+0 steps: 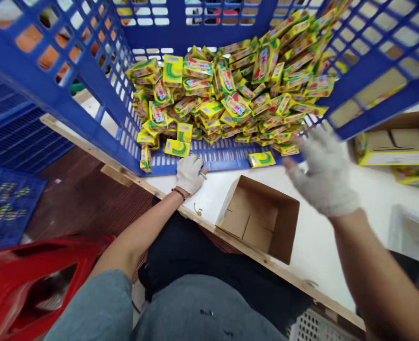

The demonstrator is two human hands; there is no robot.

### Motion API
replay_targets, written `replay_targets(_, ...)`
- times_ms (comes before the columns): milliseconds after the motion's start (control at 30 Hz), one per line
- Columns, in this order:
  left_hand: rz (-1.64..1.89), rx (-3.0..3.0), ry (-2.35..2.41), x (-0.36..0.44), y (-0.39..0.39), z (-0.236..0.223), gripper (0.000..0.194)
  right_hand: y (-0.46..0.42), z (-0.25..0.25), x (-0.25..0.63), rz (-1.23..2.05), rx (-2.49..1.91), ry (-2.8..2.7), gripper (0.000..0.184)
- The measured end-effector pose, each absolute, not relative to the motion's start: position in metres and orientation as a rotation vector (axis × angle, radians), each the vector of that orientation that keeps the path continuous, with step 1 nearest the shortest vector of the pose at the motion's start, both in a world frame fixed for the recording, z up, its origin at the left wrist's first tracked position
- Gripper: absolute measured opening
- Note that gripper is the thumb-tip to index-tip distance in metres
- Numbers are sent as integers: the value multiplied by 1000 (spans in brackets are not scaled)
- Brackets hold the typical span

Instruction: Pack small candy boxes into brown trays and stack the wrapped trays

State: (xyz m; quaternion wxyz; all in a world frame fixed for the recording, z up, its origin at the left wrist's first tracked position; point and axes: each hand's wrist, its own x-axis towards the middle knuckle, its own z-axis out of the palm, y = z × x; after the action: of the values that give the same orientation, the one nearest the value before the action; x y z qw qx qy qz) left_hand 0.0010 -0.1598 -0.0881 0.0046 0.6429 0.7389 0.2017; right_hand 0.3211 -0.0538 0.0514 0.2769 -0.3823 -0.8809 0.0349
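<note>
"Well — where did the yellow packets (231, 94) sit?"

"Heaped in the blue crate (223, 158), fingers spread on the right hand (323, 173), released on the left hand (190, 174) — one hasty sweep could have spilled them past the cardboard box (257, 218)."

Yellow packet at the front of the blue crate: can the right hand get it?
Probably yes. The right hand is close beside the yellow packet, and nothing seems to stand between them. The packet lies apart from the heap on the blue crate, and the cardboard box sits nearer the person.
</note>
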Motion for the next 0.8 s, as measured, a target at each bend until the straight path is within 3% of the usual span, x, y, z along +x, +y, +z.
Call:
replay_targets(133, 751, 2171, 2155, 2, -148, -79, 30, -94, -39, 366, 559, -1414, -2387, 45)
replay_targets(233, 860, 2321, 2009, 5, -113, -51, 43, -107, -71, 401, 645, -1579, -2215, 44)
replay_targets(367, 1003, 2371, 1722, 35, -51, -14, 36, -102, -44, 436, 853, -1689, -2197, 43)
replay_targets(467, 1004, 2032, 1662, 68, -14, -14, 32, -80, -15, 438, 1058, -1647, -2148, 59)
replay_targets(533, 1039, 1759, 1670, 84, 6, -23, 35, -54, -7, 426, 980, -1567, -2075, 65)
replay_targets(600, 1101, 1587, 1683, 91, 23, -33, 38, -18, -9, 404, 849, -1515, -2007, 59)
replay_targets(800, 1137, 1535, 1737, 90, 58, -41, 47, 105, -22, 327, 732, -1584, -1755, 53)
